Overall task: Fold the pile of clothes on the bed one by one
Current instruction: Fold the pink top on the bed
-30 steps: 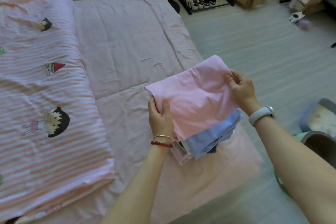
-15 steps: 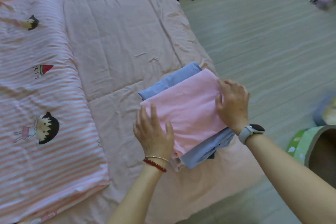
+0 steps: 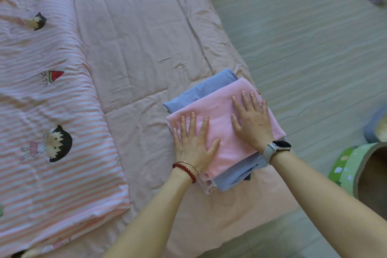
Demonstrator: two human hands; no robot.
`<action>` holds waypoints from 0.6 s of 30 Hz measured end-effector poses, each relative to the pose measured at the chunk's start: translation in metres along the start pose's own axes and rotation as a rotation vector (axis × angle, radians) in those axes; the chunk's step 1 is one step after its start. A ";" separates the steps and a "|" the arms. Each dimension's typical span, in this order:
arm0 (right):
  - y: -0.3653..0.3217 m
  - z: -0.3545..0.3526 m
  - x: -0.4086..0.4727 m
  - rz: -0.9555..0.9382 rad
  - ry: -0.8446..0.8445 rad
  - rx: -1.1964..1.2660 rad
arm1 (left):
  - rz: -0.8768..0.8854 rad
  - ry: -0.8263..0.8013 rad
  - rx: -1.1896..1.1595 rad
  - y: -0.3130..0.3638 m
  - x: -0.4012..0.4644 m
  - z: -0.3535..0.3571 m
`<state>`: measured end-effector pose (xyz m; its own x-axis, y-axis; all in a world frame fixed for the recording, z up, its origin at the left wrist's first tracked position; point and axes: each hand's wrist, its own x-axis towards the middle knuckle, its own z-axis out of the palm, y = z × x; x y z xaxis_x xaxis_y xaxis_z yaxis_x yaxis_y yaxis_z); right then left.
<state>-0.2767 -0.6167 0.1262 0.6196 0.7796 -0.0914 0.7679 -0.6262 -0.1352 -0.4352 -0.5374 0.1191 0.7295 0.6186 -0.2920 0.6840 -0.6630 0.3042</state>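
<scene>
Both hands moved inward since before. Left hand [image 3: 191, 144] and right hand [image 3: 252, 122] press pink garment [image 3: 222, 132], fingers spread flat. Stack rests on bed [image 3: 146, 48].

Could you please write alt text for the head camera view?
Left hand and right hand press flat on a folded pink garment topping a stack with a blue garment, near the edge of a pink bed.

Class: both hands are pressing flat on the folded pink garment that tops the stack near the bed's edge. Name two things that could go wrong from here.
1. The stack sits close to the pink bed's edge; a sideways push by the left hand or right hand might tip it floorward.
2. The folded pink garment lies offset on the folded blue garment, so layers may slide apart.
</scene>
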 end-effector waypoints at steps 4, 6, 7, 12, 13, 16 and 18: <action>-0.047 -0.020 -0.023 -0.028 0.116 0.038 | 0.046 0.210 0.112 -0.047 -0.023 -0.027; -0.082 -0.023 -0.038 -0.059 0.145 0.072 | -0.013 0.206 0.137 -0.087 -0.041 -0.044; -0.102 -0.021 -0.046 -0.072 0.133 0.095 | -0.057 0.220 0.141 -0.110 -0.053 -0.053; -0.218 0.001 -0.090 -0.167 0.006 0.226 | -0.339 0.192 0.105 -0.234 -0.143 -0.081; -0.246 0.006 -0.103 -0.191 -0.033 0.243 | -0.394 0.182 0.082 -0.258 -0.169 -0.085; -0.330 0.018 -0.144 -0.287 -0.170 0.271 | -0.529 0.242 0.051 -0.321 -0.250 -0.092; -0.387 0.025 -0.175 -0.383 -0.217 0.264 | -0.619 0.298 0.021 -0.360 -0.308 -0.097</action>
<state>-0.6863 -0.5108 0.1694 0.2321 0.9548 -0.1856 0.8486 -0.2920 -0.4412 -0.9058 -0.4482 0.1875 0.1769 0.9737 -0.1437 0.9773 -0.1565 0.1427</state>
